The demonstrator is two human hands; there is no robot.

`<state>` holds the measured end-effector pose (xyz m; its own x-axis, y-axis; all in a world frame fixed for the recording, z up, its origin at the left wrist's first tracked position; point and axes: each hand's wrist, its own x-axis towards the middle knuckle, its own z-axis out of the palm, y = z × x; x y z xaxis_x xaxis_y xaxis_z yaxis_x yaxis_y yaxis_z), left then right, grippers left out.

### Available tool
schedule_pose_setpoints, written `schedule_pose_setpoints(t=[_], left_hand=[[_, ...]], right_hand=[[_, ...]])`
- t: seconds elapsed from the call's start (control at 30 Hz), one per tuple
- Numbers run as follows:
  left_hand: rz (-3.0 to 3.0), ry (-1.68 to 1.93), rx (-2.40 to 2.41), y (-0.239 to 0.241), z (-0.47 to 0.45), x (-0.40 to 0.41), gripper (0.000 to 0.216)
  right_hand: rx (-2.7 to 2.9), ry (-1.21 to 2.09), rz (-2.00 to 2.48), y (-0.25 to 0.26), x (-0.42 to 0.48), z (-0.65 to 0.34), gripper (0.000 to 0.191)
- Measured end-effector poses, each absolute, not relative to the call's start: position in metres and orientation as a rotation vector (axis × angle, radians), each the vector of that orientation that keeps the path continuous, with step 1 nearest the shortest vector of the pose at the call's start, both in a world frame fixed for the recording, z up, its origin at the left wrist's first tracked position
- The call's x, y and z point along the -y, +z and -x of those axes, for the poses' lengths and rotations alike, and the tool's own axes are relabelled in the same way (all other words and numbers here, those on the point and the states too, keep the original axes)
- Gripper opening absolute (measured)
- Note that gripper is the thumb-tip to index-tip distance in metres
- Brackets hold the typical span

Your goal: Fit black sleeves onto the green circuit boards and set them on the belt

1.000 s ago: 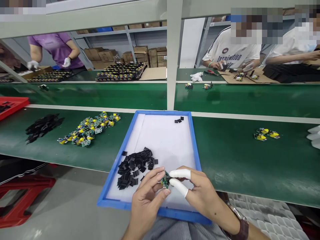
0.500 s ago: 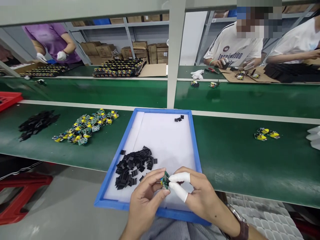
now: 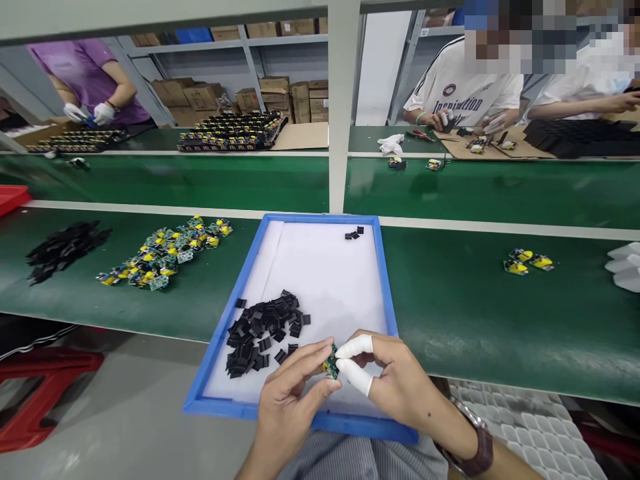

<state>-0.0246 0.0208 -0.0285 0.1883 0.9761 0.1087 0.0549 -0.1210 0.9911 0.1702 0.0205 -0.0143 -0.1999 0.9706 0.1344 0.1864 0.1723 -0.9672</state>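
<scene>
My left hand (image 3: 295, 393) holds a small green circuit board (image 3: 333, 365) by its edges, between thumb and fingers, above the near end of the blue-rimmed white tray (image 3: 320, 267). My right hand (image 3: 387, 373) wears white finger cots on thumb and forefinger. Their tips are pinched together against the face of the board; whatever sits between them is hidden. Left of my hands, a heap of small black pieces (image 3: 265, 327) lies in the tray. A few more black pieces (image 3: 355, 233) are at its far right corner.
On the green bench, left of the tray, lie a pile of circuit boards with yellow parts (image 3: 160, 257) and a heap of black strips (image 3: 65, 250). Several more boards (image 3: 527, 261) are at right. Across a green conveyor (image 3: 225, 183) co-workers handle parts. A red stool (image 3: 50, 393) stands lower left.
My right fingertips have closed in on the board, which has turned more edge-on. The view has shifted slightly. Across the bench, the purple-shirted co-worker's gloved hands have come closer together.
</scene>
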Motion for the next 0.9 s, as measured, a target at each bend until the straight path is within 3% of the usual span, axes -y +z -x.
schedule_pose_setpoints(t=[0.63,0.9], left_hand=[[-1.583,1.069,-1.035,-0.0331,0.0269,-0.0210,0.040],[-1.608,1.049,-1.025,-0.0330,0.0274,-0.0219,0.042]], right_hand=[[1.479,1.245,1.127,-0.0197,-0.0192,-0.1693,0.014],[1.480,1.210,1.091,-0.0245,-0.0165,-0.1685,0.020]])
